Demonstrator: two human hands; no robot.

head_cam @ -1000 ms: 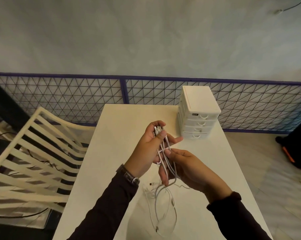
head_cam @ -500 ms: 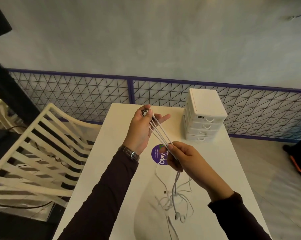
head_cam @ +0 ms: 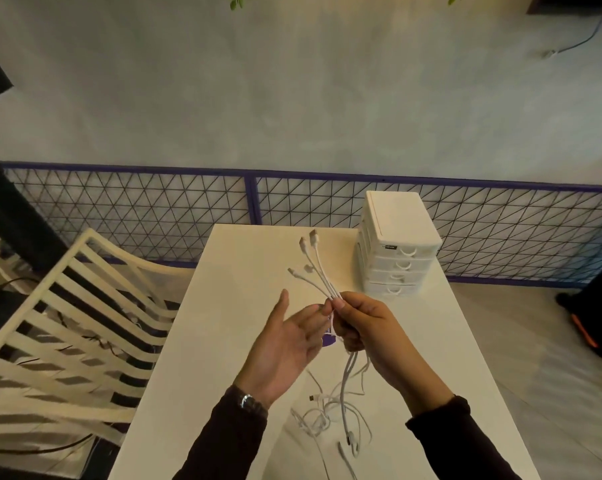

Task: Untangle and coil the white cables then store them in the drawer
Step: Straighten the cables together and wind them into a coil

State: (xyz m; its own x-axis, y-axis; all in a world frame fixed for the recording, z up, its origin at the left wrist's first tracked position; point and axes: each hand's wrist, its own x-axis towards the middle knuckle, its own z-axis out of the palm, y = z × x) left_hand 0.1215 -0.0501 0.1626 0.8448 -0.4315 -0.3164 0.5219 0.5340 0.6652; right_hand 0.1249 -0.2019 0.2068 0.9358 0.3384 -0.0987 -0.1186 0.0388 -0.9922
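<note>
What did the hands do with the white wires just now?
The left hand let go of the white cables and opened flat. The right hand slid up the bundle and now grips it alone, connector ends fanning upward. The drawer unit stayed shut on the table.

A single head-worn wide-angle view looks forward and down from above the near end of the white bench (head_cam: 223,341), close over both forearms, facing the purple-framed mesh fence (head_cam: 137,209) and grey wall (head_cam: 292,98) beyond.
</note>
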